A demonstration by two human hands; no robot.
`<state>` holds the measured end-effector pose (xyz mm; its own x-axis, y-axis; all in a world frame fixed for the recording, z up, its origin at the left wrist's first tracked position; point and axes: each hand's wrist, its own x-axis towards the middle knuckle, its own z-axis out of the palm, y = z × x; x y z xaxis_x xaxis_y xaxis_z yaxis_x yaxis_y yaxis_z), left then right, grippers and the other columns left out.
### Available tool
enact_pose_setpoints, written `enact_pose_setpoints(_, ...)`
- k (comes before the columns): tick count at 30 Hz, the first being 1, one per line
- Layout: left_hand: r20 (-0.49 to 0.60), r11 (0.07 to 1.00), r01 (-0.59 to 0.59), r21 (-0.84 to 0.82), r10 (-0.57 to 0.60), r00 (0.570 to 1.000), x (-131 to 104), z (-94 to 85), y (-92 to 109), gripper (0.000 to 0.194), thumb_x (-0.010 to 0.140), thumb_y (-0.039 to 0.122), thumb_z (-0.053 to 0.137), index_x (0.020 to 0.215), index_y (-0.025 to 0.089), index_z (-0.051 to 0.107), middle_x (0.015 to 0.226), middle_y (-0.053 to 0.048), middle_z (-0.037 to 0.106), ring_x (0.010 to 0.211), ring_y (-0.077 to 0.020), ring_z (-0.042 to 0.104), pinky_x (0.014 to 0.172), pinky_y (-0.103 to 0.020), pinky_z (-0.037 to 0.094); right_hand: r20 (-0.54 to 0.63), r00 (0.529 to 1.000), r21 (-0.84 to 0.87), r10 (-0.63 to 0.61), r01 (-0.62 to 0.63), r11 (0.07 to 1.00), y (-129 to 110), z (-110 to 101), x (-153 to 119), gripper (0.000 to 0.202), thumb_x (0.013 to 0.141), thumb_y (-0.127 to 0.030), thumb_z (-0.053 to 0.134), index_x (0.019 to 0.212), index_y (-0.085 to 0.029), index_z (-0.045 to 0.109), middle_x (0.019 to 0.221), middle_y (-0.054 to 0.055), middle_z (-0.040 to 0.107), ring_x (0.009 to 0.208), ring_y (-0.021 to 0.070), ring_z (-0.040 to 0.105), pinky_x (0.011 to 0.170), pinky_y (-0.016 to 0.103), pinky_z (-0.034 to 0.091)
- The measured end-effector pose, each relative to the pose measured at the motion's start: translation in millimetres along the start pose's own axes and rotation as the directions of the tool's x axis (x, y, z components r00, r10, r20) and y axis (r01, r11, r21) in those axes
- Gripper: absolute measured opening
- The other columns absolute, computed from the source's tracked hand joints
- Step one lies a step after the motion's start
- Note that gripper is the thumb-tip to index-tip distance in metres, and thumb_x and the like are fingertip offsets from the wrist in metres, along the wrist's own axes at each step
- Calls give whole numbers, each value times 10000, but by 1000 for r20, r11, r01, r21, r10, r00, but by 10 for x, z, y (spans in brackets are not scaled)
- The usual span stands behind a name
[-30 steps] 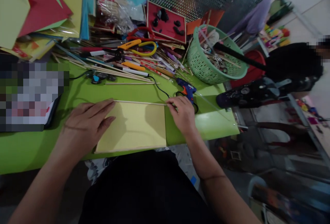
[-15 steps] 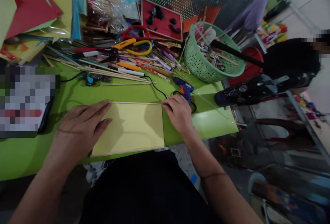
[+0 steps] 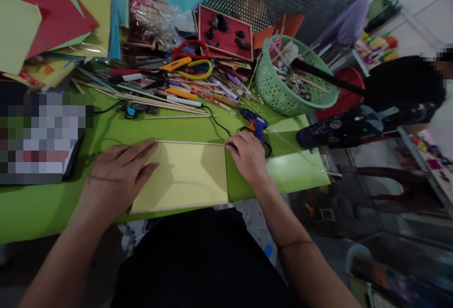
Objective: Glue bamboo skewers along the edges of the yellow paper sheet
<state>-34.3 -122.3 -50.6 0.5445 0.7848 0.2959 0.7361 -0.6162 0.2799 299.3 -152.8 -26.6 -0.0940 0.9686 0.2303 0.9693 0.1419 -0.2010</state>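
Note:
A yellow sheet of card lies at the front of the green table, with a thin wooden stick along its far edge and another stick along its near edge. My left hand rests flat over the card's left side, fingers stretched out and thumb apart, the fingertips at the far-left corner. At the far-right corner, my right hand has thumb and forefinger pinched on the end of the far stick. Just beyond that hand lies a blue and orange glue gun.
Scissors, pens and loose sticks are heaped along the back, beside a green basket. A phone-like device lies at left below coloured paper sheets. A black bottle-like object juts in at right, near the table's edge.
The whole view has shifted slightly, so everything appears a little further right. Both hands keep their places on the card.

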Motion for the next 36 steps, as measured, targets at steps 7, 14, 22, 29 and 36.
enact_pose_setpoints(7, 20, 999, 7, 37, -7, 1000, 0, -13, 28, 421, 1044, 353, 481, 1414, 211, 622, 1508, -99, 628, 1200, -329, 635, 1078, -508, 477, 38, 997, -9, -68, 69, 998, 36, 12, 10, 129, 1016, -189, 594, 941, -203, 698, 982, 102, 695, 961, 278, 608, 845, 399, 471)
enact_pose_setpoints(14, -47, 999, 31, 42, -29, 998, -14, -50, 50, 380, 1042, 339, 487, 1378, 257, 645, 1493, -102, 636, 1223, -319, 653, 1047, -491, 502, -31, 993, 10, -112, 112, 994, 81, -134, -35, 152, 1041, -216, 553, 962, -198, 682, 964, 98, 673, 943, 274, 610, 837, 395, 478)
enact_pose_setpoints(22, -173, 996, -82, 27, 86, 981, 511, -283, 641, 274, 1043, 318, 524, 1243, 257, 701, 1225, -56, 779, 1123, -266, 682, 968, -445, 455, -26, 948, -128, -317, 311, 942, -209, -446, 171, 169, 1029, -174, 556, 932, -198, 693, 934, 100, 678, 899, 276, 595, 798, 399, 445)
enact_pose_setpoints(29, -69, 984, -175, -23, 173, 982, 1039, -206, 857, 161, 1004, 251, 558, 993, 160, 691, 986, -116, 736, 972, -295, 659, 874, -452, 437, -71, 910, -239, -410, 383, 892, -408, -621, 425, 194, 1049, -198, 529, 961, -186, 701, 937, 103, 674, 891, 274, 586, 769, 400, 436)
enact_pose_setpoints(36, -81, 974, -186, -126, 177, 981, 1203, -109, 787, 252, 1062, 272, 460, 957, 168, 664, 895, -85, 688, 848, -235, 645, 752, -365, 440, -66, 913, -200, -402, 383, 902, -365, -666, 542, 208, 1043, -190, 512, 940, -196, 693, 960, 116, 672, 911, 276, 593, 790, 396, 449)
